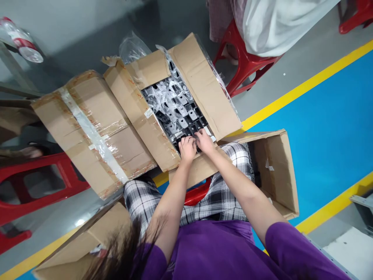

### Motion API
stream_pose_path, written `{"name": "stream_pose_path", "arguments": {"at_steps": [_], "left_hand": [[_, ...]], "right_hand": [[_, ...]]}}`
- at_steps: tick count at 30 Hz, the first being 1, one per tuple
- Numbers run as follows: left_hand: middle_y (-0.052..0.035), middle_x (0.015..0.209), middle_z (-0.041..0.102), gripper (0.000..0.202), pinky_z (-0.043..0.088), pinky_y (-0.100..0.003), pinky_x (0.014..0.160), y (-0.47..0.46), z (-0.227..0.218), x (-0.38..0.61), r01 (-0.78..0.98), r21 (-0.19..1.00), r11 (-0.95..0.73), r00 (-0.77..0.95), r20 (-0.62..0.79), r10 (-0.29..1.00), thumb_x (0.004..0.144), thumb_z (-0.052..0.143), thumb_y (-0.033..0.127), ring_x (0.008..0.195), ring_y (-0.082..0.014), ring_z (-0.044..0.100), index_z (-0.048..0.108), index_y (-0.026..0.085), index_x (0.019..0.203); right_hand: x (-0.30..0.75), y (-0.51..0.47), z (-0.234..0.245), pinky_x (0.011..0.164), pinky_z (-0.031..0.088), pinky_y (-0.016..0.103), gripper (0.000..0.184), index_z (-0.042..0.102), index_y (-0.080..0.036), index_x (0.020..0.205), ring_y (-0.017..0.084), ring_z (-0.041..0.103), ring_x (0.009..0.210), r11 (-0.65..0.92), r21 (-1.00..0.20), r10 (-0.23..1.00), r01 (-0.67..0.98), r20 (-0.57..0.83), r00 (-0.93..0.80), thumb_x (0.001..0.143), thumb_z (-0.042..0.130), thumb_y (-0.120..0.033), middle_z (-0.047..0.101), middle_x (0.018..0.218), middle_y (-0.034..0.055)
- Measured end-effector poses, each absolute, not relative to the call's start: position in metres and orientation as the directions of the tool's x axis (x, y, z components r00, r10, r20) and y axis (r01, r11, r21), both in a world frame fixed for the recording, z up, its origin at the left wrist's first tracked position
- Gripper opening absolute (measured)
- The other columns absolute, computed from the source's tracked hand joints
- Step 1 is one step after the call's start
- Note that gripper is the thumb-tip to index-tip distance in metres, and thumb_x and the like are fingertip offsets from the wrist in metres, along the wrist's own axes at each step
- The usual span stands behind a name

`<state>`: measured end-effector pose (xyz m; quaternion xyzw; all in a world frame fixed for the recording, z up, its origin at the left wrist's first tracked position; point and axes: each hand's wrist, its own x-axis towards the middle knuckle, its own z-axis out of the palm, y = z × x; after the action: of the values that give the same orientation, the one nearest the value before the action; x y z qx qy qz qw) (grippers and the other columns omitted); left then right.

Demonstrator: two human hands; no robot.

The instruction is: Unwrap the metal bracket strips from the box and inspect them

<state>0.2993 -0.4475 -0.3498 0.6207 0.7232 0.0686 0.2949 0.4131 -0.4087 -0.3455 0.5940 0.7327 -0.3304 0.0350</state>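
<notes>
Lengthwise, open box (201, 85) points up-left — diagonally.

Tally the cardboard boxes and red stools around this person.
Cardboard boxes: 4
Red plastic stools: 4
Total: 8

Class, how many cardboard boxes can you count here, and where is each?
4: the open parts box in the middle, the taped box to its left, an open carton at the right, a fourth box at bottom left. Others may be hidden.
</notes>
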Motion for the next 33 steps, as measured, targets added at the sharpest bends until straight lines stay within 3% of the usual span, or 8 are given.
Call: {"name": "stream_pose_path", "arguments": {"at_steps": [3,6,10,15,21,27,30,33], "left_hand": [[-0.0135,0.128,0.060,0.026,0.043,-0.044,0.099,-0.460,-0.339,0.291,0.863,0.421,0.281,-0.124,-0.362,0.924,0.090,0.046,0.019,0.121,-0.0298,0.051,0.065,0.020,0.109],[-0.0163,0.114,0.064,0.025,0.047,-0.047,0.095,-0.476,-0.328,0.272,0.868,0.359,0.343,-0.173,-0.429,0.887,0.087,0.050,0.020,0.112,-0.0328,0.057,0.065,0.017,0.107],[-0.0170,0.112,0.066,0.029,0.050,-0.044,0.096,-0.491,-0.324,0.246,0.866,0.314,0.389,-0.189,-0.514,0.836,0.082,0.056,0.019,0.105,-0.0318,0.062,0.068,0.015,0.108],[-0.0176,0.134,0.060,0.042,0.052,-0.041,0.099,-0.489,-0.333,0.244,0.849,0.343,0.401,-0.172,-0.538,0.825,0.085,0.053,0.022,0.120,-0.0325,0.060,0.064,0.013,0.124],[-0.0202,0.148,0.049,0.053,0.050,-0.045,0.104,-0.480,-0.339,0.254,0.800,0.388,0.459,-0.218,-0.524,0.823,0.085,0.054,0.022,0.126,-0.0369,0.057,0.055,0.008,0.135],[-0.0218,0.144,0.051,0.052,0.049,-0.047,0.105,-0.478,-0.335,0.253,0.742,0.430,0.514,-0.280,-0.499,0.820,0.083,0.053,0.017,0.126,-0.0368,0.057,0.053,0.009,0.134],[-0.0224,0.141,0.051,0.053,0.050,-0.048,0.103,-0.482,-0.329,0.248,0.712,0.460,0.530,-0.321,-0.457,0.829,0.080,0.047,0.009,0.128,-0.0352,0.055,0.049,0.010,0.134],[-0.0205,0.139,0.050,0.055,0.050,-0.046,0.103,-0.487,-0.323,0.240,0.687,0.505,0.523,-0.337,-0.415,0.845,0.077,0.043,0.003,0.128,-0.0312,0.055,0.049,0.012,0.131]], "right_hand": [[0.411,-0.409,-0.348,0.100,0.045,0.035,0.046,0.055,-0.011,0.135,0.026,0.048,0.123,0.109,-0.449,0.890,0.887,-0.353,-0.288,0.092,0.040,-0.014,0.051,0.132,0.0179],[0.405,-0.403,-0.346,0.105,0.040,0.038,0.047,0.051,-0.010,0.139,0.028,0.045,0.124,0.173,-0.442,0.898,0.881,-0.297,-0.325,0.096,0.037,-0.020,0.051,0.136,0.0180],[0.386,-0.392,-0.343,0.103,0.038,0.042,0.048,0.045,-0.011,0.144,0.031,0.049,0.121,0.202,-0.380,0.864,0.903,-0.365,-0.347,0.099,0.037,-0.026,0.057,0.133,0.0181],[0.375,-0.388,-0.341,0.104,0.036,0.042,0.052,0.039,-0.010,0.148,0.029,0.058,0.115,0.199,-0.338,0.835,0.920,-0.433,-0.340,0.097,0.040,-0.020,0.063,0.128,0.0178],[0.382,-0.392,-0.335,0.101,0.040,0.039,0.061,0.033,-0.012,0.151,0.029,0.060,0.114,0.157,-0.334,0.807,0.929,-0.500,-0.316,0.091,0.042,-0.010,0.063,0.130,0.0167],[0.371,-0.393,-0.330,0.100,0.039,0.041,0.062,0.029,-0.010,0.153,0.032,0.057,0.119,0.109,-0.308,0.816,0.945,-0.516,-0.262,0.096,0.044,-0.029,0.060,0.132,0.0214],[0.356,-0.399,-0.331,0.101,0.036,0.044,0.091,0.014,-0.013,0.158,0.037,0.055,0.120,0.074,-0.280,0.784,0.957,-0.577,-0.230,0.089,0.058,-0.054,0.053,0.137,0.0251],[0.336,-0.408,-0.338,0.105,0.029,0.048,0.125,0.000,-0.014,0.159,0.042,0.050,0.125,0.023,-0.199,0.778,0.980,-0.612,-0.143,0.072,0.076,-0.061,0.038,0.147,0.0312]]}}
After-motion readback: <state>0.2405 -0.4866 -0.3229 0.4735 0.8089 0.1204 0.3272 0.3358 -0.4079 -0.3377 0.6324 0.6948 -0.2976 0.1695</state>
